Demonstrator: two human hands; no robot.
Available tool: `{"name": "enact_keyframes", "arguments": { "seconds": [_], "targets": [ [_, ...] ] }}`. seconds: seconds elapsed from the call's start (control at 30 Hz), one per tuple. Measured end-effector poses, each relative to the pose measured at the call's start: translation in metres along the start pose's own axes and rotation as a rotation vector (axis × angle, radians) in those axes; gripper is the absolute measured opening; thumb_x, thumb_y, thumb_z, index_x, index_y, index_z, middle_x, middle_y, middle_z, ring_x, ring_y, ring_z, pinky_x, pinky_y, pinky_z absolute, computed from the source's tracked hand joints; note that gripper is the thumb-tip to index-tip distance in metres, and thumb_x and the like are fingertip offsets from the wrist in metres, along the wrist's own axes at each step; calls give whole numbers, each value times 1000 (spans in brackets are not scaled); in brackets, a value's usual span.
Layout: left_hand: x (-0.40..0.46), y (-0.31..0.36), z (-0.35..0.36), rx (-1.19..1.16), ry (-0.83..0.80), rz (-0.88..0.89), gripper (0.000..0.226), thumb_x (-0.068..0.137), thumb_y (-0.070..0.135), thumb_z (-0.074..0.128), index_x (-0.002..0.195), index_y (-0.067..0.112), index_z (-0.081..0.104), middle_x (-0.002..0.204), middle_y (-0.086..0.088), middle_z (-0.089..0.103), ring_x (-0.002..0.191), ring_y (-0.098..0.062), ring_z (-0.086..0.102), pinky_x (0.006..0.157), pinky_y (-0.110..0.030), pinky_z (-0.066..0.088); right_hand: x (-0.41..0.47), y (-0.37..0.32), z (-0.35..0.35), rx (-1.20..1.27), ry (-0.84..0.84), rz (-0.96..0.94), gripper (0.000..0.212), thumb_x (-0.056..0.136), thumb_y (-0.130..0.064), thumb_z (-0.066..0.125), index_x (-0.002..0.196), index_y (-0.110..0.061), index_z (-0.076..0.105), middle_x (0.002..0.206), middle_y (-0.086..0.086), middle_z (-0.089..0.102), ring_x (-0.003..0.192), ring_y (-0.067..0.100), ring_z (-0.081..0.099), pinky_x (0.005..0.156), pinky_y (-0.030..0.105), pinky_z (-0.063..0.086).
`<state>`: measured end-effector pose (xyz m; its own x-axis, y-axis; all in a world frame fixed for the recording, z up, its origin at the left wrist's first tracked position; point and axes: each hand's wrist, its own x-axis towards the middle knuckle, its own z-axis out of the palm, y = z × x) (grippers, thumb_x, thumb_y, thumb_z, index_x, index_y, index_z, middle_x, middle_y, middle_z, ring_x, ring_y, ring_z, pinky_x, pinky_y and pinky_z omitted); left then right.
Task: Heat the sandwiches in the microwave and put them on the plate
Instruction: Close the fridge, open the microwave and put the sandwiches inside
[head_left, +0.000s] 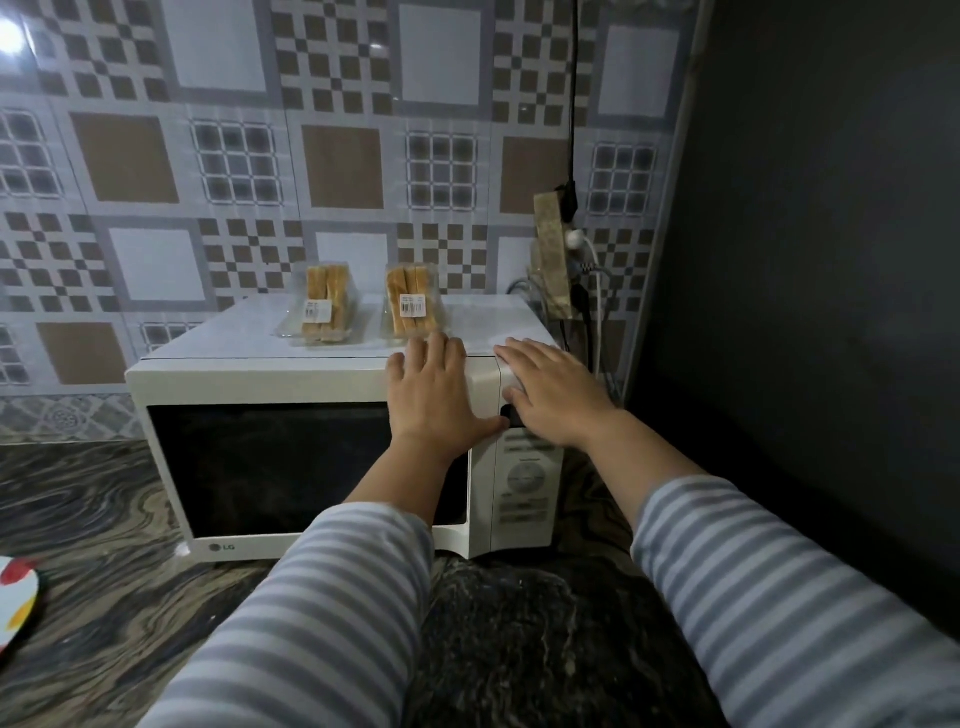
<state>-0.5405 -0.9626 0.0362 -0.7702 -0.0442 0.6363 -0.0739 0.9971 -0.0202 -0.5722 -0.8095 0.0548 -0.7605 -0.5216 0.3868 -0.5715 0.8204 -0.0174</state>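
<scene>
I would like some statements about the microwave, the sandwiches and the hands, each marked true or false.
1. Two packed sandwiches stand on top of the microwave. True: the left sandwich pack and the right sandwich pack are both there.
2. The microwave door is open. False: it is closed.
3. The left hand lies on the upper right part of the door. True.
4. The right hand holds a sandwich pack. False: it rests with straight fingers on the top corner above the control panel.
5. The plate is on top of the microwave. False: it is on the counter, at the left edge.
</scene>
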Motion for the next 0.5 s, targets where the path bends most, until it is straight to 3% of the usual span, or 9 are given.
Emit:
{"name": "enact_keyframes", "arguments": {
  "seconds": [0.5],
  "targets": [
    [8,2,-5,-35,-65,-21,102,60,79,56,133,12,37,135,-7,37,127,-28,30,104,-39,29,4,2,0,-20,-61,30,56,101,-33,37,152,-21,17,161,-2,14,148,15,10,120,34,7]
  ]
}}
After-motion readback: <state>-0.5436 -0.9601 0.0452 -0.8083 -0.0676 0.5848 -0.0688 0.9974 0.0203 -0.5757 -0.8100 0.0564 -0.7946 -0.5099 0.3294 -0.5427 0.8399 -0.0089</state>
